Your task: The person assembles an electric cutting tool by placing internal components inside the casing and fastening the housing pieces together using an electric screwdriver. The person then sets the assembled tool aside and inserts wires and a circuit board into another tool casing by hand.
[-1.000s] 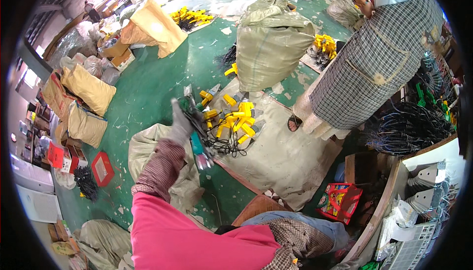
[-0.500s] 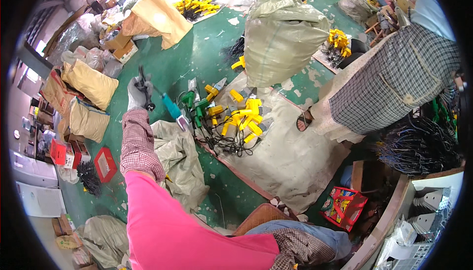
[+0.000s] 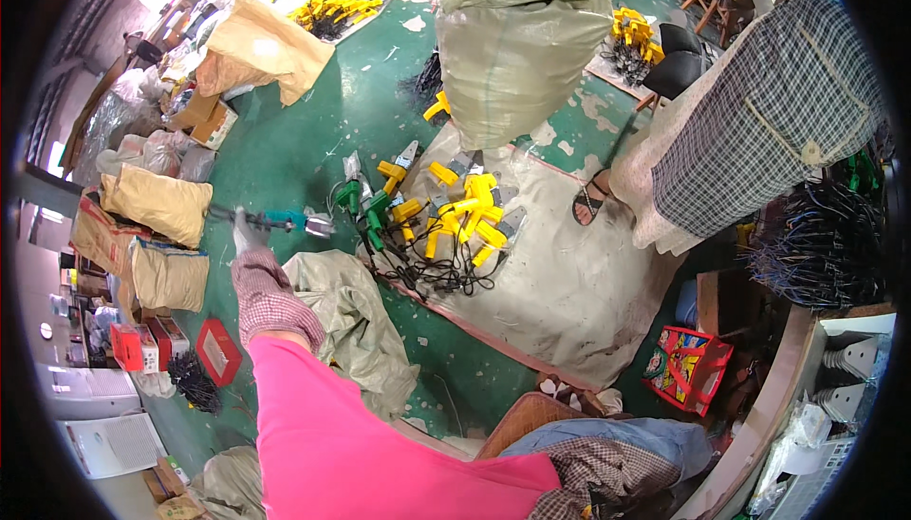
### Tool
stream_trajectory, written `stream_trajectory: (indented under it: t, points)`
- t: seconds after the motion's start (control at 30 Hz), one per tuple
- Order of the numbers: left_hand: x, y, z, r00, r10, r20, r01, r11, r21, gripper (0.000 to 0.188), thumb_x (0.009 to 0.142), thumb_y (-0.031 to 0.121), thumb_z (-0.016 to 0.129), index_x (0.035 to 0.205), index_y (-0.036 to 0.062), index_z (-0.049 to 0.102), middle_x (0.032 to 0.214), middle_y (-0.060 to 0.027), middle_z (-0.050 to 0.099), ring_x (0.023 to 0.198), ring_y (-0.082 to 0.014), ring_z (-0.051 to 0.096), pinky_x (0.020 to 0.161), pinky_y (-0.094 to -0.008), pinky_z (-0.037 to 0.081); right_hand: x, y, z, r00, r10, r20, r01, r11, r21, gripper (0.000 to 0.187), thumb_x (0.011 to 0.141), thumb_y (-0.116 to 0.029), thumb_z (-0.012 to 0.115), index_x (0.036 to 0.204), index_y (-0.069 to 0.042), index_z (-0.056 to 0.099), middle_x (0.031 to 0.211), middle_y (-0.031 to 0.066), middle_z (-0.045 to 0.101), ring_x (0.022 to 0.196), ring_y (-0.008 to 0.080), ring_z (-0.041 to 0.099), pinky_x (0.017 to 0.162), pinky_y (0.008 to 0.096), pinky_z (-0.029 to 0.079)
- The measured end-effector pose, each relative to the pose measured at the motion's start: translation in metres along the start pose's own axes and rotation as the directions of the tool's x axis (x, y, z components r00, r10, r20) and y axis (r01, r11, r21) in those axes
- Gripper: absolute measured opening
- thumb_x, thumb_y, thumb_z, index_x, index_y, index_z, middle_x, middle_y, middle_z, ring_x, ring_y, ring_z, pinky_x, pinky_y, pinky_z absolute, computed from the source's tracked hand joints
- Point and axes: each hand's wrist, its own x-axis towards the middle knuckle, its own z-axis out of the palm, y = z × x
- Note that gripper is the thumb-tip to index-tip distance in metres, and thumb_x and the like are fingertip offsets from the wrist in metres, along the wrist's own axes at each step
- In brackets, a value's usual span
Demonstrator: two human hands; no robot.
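Note:
My left hand (image 3: 249, 233), in a pale glove and smeared by motion, reaches out at the far left. It is closed around the black cord of a teal-handled tool (image 3: 288, 220) with a pale metal end. The tool hangs out to the right of the hand, over the green floor. Right beside its metal end lie green-handled tools (image 3: 375, 212) with metal heads. Yellow-handled tools (image 3: 465, 216) with grey metal heads lie among them, black cords tangled in front. A checked sleeve (image 3: 588, 473) rests over my lap; my right hand does not show.
A pale sheet (image 3: 579, 302) spreads under the pile. A crumpled sack (image 3: 351, 321) lies nearer me, and a full sack (image 3: 522, 65) stands behind. At the right a person in a checked garment (image 3: 759, 131) stands by the sheet. Paper sacks (image 3: 157, 202) line the left.
My left hand has moved downward and slightly left. The teal-handled tool has swung from slanting down to nearly level. The whole view has shifted a little.

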Motion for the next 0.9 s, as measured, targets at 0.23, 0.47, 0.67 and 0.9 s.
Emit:
stream_trajectory:
  t: [0.23,0.47,0.67,0.9]
  points:
    - [-0.057,-0.094,-0.138,0.895,-0.148,-0.420,0.236,0.958,0.163,0.039,0.091,0.036,0.061,0.114,0.0042,0.065,0.104,-0.0153,0.069,0.097,-0.0260,0.067,0.086,-0.0396,0.053,-0.009,-0.006,0.003,0.999,-0.035,-0.015,0.035,0.999,0.040,0.028,0.100,-0.030,0.051,0.078,-0.012,0.049,0.064,-0.0028,0.045,0.058,0.0099,0.043,0.061,0.0261,0.036]
    - [-0.146,-0.190,-0.028,0.924,-0.380,-0.032,0.275,0.604,0.748,0.035,0.089,0.027,0.063,0.116,0.0050,0.064,0.109,-0.0157,0.067,0.100,-0.0256,0.064,0.087,-0.0405,0.051,-0.034,-0.022,0.014,0.962,-0.243,0.126,0.211,0.952,0.222,0.042,0.105,-0.038,0.046,0.070,-0.016,0.044,0.055,-0.0068,0.038,0.050,0.0055,0.037,0.055,0.0229,0.032]
    - [-0.310,-0.234,0.229,0.479,-0.643,0.598,-0.531,0.330,0.780,0.034,0.086,0.019,0.064,0.118,0.0056,0.063,0.112,-0.0160,0.065,0.102,-0.0252,0.063,0.089,-0.0412,0.050,-0.023,-0.033,-0.012,0.950,-0.189,0.247,0.157,0.977,0.144,0.046,0.103,-0.043,0.052,0.068,-0.015,0.043,0.057,-0.0048,0.033,0.052,0.0072,0.034,0.054,0.0248,0.031]
    - [-0.706,-0.102,0.371,-0.909,-0.056,0.412,-0.406,0.339,-0.849,0.038,0.081,0.005,0.069,0.118,0.0056,0.062,0.115,-0.0181,0.063,0.106,-0.0311,0.061,0.091,-0.0442,0.049,-0.055,-0.029,-0.024,0.946,-0.162,0.282,0.312,0.701,-0.641,0.036,0.106,-0.033,0.047,0.123,-0.004,0.060,0.083,0.0022,0.064,0.072,0.0104,0.058,0.068,0.0248,0.049]
